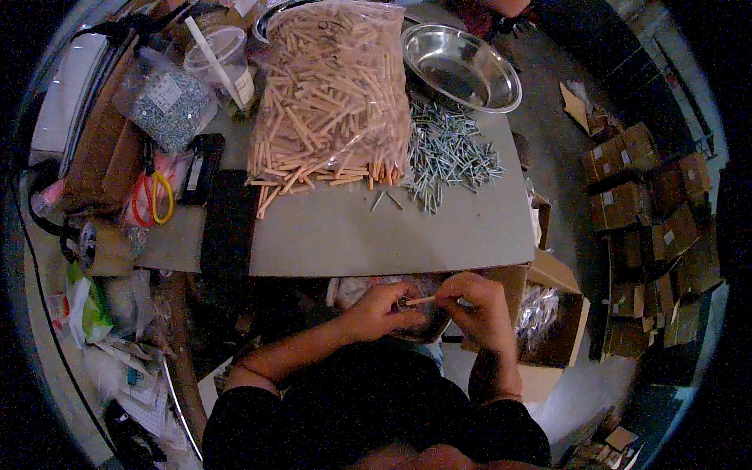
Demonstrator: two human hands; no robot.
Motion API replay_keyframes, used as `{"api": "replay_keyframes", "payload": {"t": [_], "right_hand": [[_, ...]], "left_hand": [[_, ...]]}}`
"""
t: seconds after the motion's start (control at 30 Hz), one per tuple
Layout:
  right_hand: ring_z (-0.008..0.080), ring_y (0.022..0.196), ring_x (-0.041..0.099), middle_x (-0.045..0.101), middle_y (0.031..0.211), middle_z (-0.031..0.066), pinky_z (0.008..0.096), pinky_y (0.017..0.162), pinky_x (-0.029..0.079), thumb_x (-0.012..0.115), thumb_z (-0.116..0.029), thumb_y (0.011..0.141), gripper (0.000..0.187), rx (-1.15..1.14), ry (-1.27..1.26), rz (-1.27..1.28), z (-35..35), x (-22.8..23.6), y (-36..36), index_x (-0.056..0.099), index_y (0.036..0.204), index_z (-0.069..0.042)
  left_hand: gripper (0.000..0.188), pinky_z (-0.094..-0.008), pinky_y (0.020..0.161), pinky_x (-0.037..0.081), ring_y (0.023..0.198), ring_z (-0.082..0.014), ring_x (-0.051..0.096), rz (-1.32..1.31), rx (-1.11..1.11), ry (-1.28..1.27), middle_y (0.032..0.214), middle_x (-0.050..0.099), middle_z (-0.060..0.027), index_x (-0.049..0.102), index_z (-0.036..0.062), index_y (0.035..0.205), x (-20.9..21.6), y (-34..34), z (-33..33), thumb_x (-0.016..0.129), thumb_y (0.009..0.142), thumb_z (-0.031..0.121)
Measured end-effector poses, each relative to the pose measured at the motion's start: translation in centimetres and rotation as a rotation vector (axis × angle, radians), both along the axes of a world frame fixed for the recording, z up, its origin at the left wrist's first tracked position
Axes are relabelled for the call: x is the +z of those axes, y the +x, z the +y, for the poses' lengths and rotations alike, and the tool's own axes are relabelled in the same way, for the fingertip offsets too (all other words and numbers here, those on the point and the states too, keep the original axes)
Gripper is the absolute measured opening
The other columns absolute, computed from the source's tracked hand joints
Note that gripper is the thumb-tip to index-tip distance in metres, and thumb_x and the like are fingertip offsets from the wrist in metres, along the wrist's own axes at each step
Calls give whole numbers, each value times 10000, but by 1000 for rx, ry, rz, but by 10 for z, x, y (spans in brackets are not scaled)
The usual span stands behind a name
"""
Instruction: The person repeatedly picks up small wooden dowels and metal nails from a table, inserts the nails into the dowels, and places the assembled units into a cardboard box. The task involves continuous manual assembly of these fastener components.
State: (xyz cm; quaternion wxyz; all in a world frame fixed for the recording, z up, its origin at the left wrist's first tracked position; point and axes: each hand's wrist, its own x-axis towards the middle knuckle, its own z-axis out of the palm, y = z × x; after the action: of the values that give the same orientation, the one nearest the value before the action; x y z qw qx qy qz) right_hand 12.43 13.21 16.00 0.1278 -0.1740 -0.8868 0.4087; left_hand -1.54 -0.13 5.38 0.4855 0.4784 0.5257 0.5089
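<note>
Just in front of the table's near edge, my two hands meet over my lap. My right hand [478, 304] pinches a short wooden dowel [421, 301], which points left toward the other hand. My left hand [379, 311] is curled, its thumb and fingers closed around something small and dark by the dowel's left end; what it is cannot be made out. On the table beyond lies a large clear bag of wooden dowels [333, 94], some spilling from its near edge. To its right spreads a heap of metal screws or pins [450, 149].
A steel bowl [501, 82] stands behind the heap. At left are a bag of small metal parts [168, 102], a plastic tub [215, 51] and red-and-yellow-handled scissors [163, 200]. An open carton [576, 333] sits near my right arm; cardboard boxes [627, 157] are stacked farther right.
</note>
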Motion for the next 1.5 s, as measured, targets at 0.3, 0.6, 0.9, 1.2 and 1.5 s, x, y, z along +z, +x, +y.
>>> {"api": "replay_keyframes", "payload": {"t": [0.3,0.6,0.9,1.2,1.5], "right_hand": [[307,769,600,612,835,117,376,680,501,686,-104,736,105,120,183,-80,-4,-12,-37,645,828,-72],[342,718,590,582,805,141,411,626,484,684,-246,756,225,-398,631,-75,2,-31,-135,618,833,-46],[319,776,598,588,849,132,407,693,490,672,-106,733,88,-348,481,-81,-6,-32,-81,637,798,-58],[309,875,594,616,1000,114,381,761,498,668,-14,715,149,-242,671,100,17,-46,-74,631,855,-48],[296,865,575,583,931,118,380,739,481,688,-16,702,185,-232,433,202,11,-53,-42,607,865,-48]], "left_hand": [[362,-337,757,473,853,-211,584,-83,-12,77,938,612,-122,539,14,996,3,7,0,682,801,284],[303,-332,717,488,865,-189,562,13,-27,-75,933,586,-92,533,35,951,11,7,-10,667,815,270],[380,-353,696,504,883,-241,593,64,33,-25,976,603,-122,541,31,1006,-11,15,-13,664,805,330],[337,-327,710,486,817,-197,579,-6,-62,-53,908,602,-76,550,54,954,-15,20,-9,669,801,329],[282,-301,666,466,780,-146,554,-43,-22,-52,877,597,-45,547,65,910,-12,17,-10,659,813,306]]}}
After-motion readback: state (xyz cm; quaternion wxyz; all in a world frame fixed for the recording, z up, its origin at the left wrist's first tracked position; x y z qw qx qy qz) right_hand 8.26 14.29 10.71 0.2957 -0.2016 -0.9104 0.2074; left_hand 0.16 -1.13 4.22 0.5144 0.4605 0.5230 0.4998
